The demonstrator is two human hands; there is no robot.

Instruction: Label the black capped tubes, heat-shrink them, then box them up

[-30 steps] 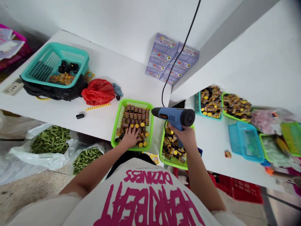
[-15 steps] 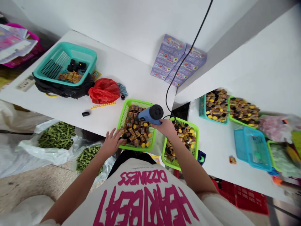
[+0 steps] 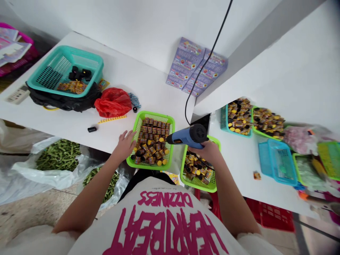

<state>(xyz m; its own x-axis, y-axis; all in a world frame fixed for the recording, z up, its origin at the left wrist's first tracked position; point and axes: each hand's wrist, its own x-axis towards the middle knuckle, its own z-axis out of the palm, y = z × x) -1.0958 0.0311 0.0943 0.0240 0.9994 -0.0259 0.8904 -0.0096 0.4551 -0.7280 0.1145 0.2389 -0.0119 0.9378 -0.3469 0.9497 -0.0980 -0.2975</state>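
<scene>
My right hand (image 3: 208, 150) is closed round the handle of a blue heat gun (image 3: 186, 136). Its dark nozzle points left, by the right rim of a green basket (image 3: 130, 163). Inside that basket lie small labelled jars (image 3: 154, 136) with yellow or black ends, in rows at the back and jumbled at the front. At the basket's left rim rests my left hand (image 3: 125, 145), fingers apart, its fingertips touching the edge. A second green basket (image 3: 196, 185) of similar jars stands under my right hand, which partly hides it.
A black cord (image 3: 205, 67) hangs down near the heat gun. Purple boxes (image 3: 183, 63) are stacked by the wall. To the left are a teal basket (image 3: 92, 58) and a red plastic bag (image 3: 113, 103). Filled baskets (image 3: 239, 117) stand on the right table. Bags of green pieces (image 3: 58, 156) sit below.
My right hand has drawn the heat gun right, from over the jars to the basket's right rim. My left hand has shifted slightly up and back from the jars to the left rim.
</scene>
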